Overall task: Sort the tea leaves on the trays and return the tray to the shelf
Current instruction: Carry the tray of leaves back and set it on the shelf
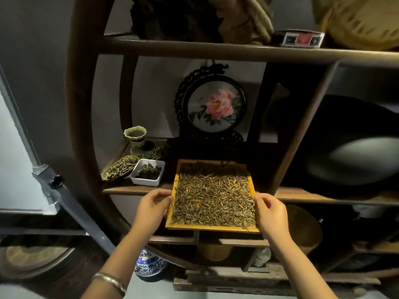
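A square yellow tray (212, 228) is spread with dry brownish tea leaves (213, 201). Its far half lies over the dark wooden shelf board (133, 189); its near half juts out past the shelf's front edge. My left hand (154, 206) grips the tray's left rim with the thumb on top. My right hand (271, 212) grips the right rim in the same way. The far end of the tray is in shadow under the shelf above.
On the same shelf, left of the tray, stand a white square dish of leaves (148, 172), a gold scoop of leaves (119, 168) and a green cup (135, 135). A round peony screen (212, 106) stands behind the tray. A blue-and-white jar (149, 263) sits below.
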Demonstrator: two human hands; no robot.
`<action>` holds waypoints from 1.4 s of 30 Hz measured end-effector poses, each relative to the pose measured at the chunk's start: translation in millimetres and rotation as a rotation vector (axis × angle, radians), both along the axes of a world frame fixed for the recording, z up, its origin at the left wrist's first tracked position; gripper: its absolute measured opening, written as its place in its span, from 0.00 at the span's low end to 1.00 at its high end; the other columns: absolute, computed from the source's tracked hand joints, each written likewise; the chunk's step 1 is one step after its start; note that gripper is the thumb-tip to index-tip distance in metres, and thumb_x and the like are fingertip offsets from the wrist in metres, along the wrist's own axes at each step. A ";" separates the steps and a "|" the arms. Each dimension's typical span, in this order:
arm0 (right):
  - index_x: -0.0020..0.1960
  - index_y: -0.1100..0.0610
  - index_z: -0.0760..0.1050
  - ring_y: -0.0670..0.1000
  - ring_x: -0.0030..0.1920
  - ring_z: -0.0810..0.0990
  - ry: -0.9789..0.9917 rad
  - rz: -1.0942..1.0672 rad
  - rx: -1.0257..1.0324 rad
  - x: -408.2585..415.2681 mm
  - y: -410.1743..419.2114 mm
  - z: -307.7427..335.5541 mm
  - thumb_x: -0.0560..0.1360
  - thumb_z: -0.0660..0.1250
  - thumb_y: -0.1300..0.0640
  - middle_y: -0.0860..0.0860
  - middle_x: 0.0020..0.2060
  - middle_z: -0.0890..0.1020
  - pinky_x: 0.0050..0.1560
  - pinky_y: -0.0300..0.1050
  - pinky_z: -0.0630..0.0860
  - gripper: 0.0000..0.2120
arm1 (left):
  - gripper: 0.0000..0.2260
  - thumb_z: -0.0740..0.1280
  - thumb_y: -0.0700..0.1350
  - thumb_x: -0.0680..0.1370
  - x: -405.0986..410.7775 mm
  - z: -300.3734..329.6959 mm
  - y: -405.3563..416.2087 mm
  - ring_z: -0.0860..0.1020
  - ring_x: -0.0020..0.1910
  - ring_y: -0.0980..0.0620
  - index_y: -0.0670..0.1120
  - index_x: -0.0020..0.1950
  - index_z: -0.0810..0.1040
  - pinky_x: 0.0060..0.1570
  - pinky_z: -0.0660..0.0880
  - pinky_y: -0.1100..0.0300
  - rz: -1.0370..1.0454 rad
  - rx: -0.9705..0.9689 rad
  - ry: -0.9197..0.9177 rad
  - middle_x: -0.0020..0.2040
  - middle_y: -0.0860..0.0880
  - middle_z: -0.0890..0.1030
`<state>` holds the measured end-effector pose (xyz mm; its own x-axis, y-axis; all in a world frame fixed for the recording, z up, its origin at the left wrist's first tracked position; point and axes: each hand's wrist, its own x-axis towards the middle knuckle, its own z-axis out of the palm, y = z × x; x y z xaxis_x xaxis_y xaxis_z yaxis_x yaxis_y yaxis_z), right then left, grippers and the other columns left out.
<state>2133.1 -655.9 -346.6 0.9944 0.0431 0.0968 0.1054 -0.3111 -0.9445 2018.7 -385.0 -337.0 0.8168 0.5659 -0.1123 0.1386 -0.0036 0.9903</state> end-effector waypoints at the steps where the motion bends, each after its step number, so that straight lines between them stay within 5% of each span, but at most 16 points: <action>1: 0.46 0.49 0.82 0.44 0.45 0.82 -0.002 -0.016 -0.008 1.3 2.0 -1.0 0.77 0.64 0.50 0.43 0.41 0.84 0.49 0.54 0.80 0.08 | 0.06 0.68 0.35 0.76 4.9 -3.5 5.3 0.80 0.40 0.47 0.46 0.46 0.81 0.44 0.78 0.50 -0.024 -0.003 0.007 0.42 0.45 0.84; 4: 0.43 0.45 0.82 0.41 0.43 0.82 0.001 -0.037 -0.014 3.2 5.4 -1.3 0.77 0.65 0.51 0.41 0.39 0.85 0.47 0.49 0.80 0.08 | 0.06 0.68 0.36 0.76 16.2 -13.9 14.3 0.80 0.33 0.57 0.47 0.45 0.81 0.31 0.75 0.65 -0.071 -0.029 0.006 0.39 0.49 0.84; 14: 0.41 0.44 0.83 0.42 0.42 0.82 0.015 -0.062 -0.101 11.0 11.1 -7.6 0.78 0.64 0.52 0.39 0.37 0.84 0.46 0.50 0.80 0.12 | 0.05 0.69 0.38 0.76 35.4 -25.2 19.8 0.79 0.28 0.63 0.47 0.47 0.81 0.27 0.73 0.70 -0.071 0.035 0.017 0.37 0.51 0.82; 19: 0.45 0.49 0.84 0.49 0.42 0.82 0.012 -0.073 -0.149 16.3 10.3 -14.2 0.79 0.63 0.51 0.46 0.38 0.85 0.44 0.51 0.80 0.12 | 0.06 0.68 0.42 0.77 40.1 -19.4 16.6 0.81 0.36 0.60 0.54 0.47 0.81 0.33 0.75 0.65 -0.049 0.194 0.055 0.42 0.52 0.83; 24: 0.53 0.52 0.83 0.48 0.48 0.81 0.023 -0.080 -0.180 28.9 12.4 -13.2 0.79 0.62 0.50 0.47 0.44 0.85 0.53 0.54 0.79 0.12 | 0.06 0.68 0.44 0.77 45.9 -15.7 13.3 0.81 0.43 0.55 0.51 0.52 0.83 0.39 0.77 0.61 -0.014 0.304 0.094 0.43 0.53 0.84; 29: 0.59 0.51 0.78 0.46 0.54 0.79 0.090 -0.007 -0.092 22.3 6.6 -7.6 0.79 0.56 0.45 0.46 0.50 0.83 0.58 0.53 0.76 0.17 | 0.07 0.64 0.43 0.79 48.9 -16.0 12.1 0.82 0.45 0.51 0.51 0.52 0.81 0.44 0.80 0.50 -0.024 0.223 0.085 0.46 0.49 0.84; 32: 0.60 0.43 0.74 0.40 0.53 0.79 0.076 0.099 -0.020 -0.6 -9.1 -8.2 0.74 0.57 0.38 0.41 0.52 0.80 0.50 0.43 0.78 0.19 | 0.09 0.62 0.43 0.80 38.5 -16.2 14.3 0.82 0.42 0.58 0.52 0.59 0.77 0.36 0.79 0.62 -0.116 0.060 0.023 0.50 0.48 0.82; 34: 0.62 0.41 0.71 0.37 0.51 0.78 0.084 0.160 -0.062 -15.3 -19.5 -11.5 0.72 0.61 0.40 0.41 0.52 0.79 0.43 0.37 0.78 0.19 | 0.12 0.63 0.44 0.80 24.6 -19.8 20.0 0.82 0.47 0.57 0.54 0.63 0.74 0.38 0.79 0.61 -0.186 0.044 0.002 0.53 0.51 0.81; 37: 0.61 0.40 0.68 0.38 0.50 0.77 0.041 0.208 -0.205 -26.3 -29.9 -16.3 0.73 0.70 0.52 0.41 0.52 0.78 0.41 0.33 0.76 0.20 | 0.20 0.70 0.42 0.75 0.5 -28.6 28.8 0.81 0.50 0.54 0.58 0.63 0.72 0.47 0.78 0.56 -0.264 0.186 0.037 0.53 0.56 0.80; 42: 0.56 0.40 0.68 0.41 0.47 0.78 -0.028 0.230 -0.244 -26.8 -25.5 -14.3 0.67 0.75 0.56 0.44 0.49 0.78 0.38 0.34 0.77 0.24 | 0.24 0.76 0.50 0.63 -14.6 -31.6 15.5 0.80 0.43 0.55 0.62 0.56 0.72 0.42 0.80 0.60 -0.358 0.377 0.120 0.50 0.58 0.78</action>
